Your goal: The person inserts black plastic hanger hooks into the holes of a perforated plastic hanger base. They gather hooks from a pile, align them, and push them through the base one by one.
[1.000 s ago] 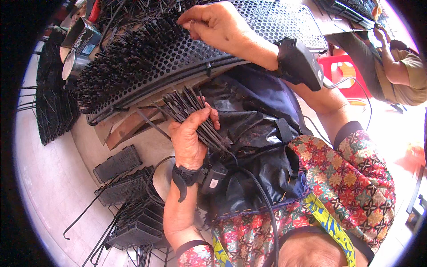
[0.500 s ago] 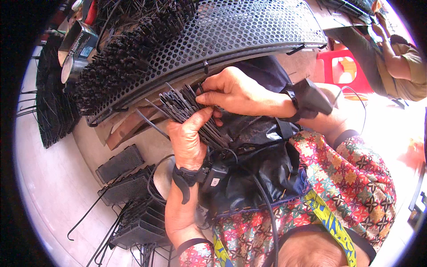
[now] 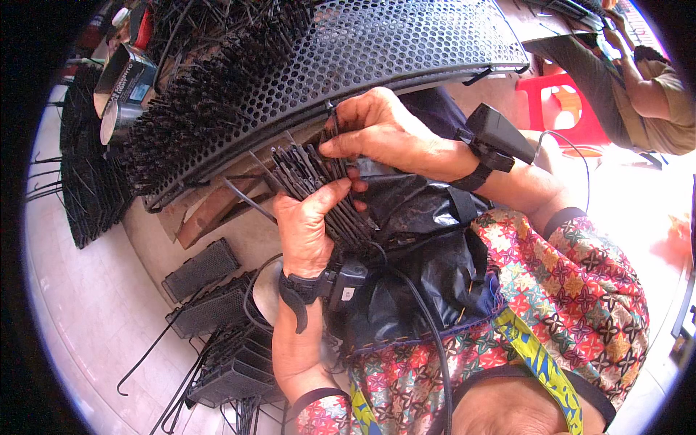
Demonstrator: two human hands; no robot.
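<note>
My left hand (image 3: 304, 225) is wrapped round a thick bundle of thin dark strips (image 3: 299, 172), its thumb lying across them. Small pale spots show at several of the strip ends. Just right of the bundle's far end, my right hand (image 3: 388, 138) pinches a narrow black strip (image 3: 332, 119) between thumb and fingers. That strip stands roughly upright by the front rim of a black perforated metal rack (image 3: 406, 43). Many black strips (image 3: 196, 101) stand packed in the rack's left part. A black apron (image 3: 435, 283) covers my lap under the bundle.
An open box (image 3: 125, 76) and a metal can (image 3: 119, 119) sit left of the rack. Several dark mesh baskets (image 3: 235, 366) with long hooks stand on the floor at lower left. A red plastic stool (image 3: 533, 101) and another person (image 3: 645, 101) are at the far right.
My right hand has lifted slightly away from the bundle, and the black strip in its fingers now shows more clearly, pointing up. My left hand keeps its hold on the bundle.
</note>
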